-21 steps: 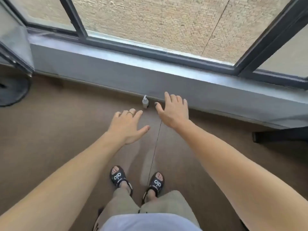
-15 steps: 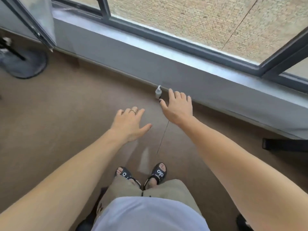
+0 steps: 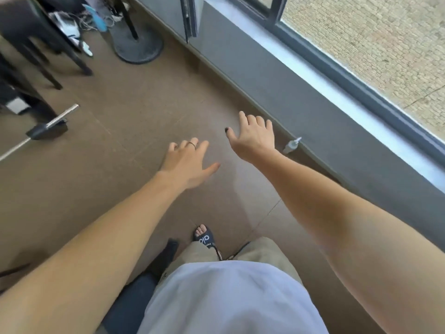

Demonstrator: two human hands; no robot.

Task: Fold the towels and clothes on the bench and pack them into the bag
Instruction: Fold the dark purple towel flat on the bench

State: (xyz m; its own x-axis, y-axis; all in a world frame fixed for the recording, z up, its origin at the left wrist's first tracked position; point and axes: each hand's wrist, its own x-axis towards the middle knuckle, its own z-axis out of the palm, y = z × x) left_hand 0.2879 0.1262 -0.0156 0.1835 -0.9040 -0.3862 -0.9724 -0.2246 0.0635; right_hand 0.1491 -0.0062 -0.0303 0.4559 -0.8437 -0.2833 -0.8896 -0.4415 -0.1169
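A: Start at the fingers. What are they doing?

B: Both sets are released and spread, palms down, grasping nothing. The left hand [image 3: 186, 165] hangs over bare brown floor [image 3: 125, 150], a ring [image 3: 192, 144] on 1 finger. The right hand [image 3: 254, 138] is just beyond it and slightly ahead, thumb angled toward the left hand.

A: What sits near them?

B: Just right of the right fingers, a small white pump bottle [image 3: 291, 145] stands on the floor against the grey wall base [image 3: 277, 92] under the window [image 3: 361, 44]. Below the fingers, 1 foot in a black slide sandal [image 3: 204, 237] shows past khaki trousers. Well ahead and left of the left fingers are a round stand base [image 3: 138, 45], dark furniture legs [image 3: 48, 56], a tangle of cables and a metal bar [image 3: 61, 116] on a black block.

A: And the towels, the clothes, the bag?

B: None in view. No counter carrying them either; they must lie outside this view, so I judge the folding has not begun.

A: What could go wrong?

B: The view is blurred, so the head seems to be turning quickly. Walking toward the clutter, a sandal could catch the metal bar or cables. A step to the right could knock over the bottle.
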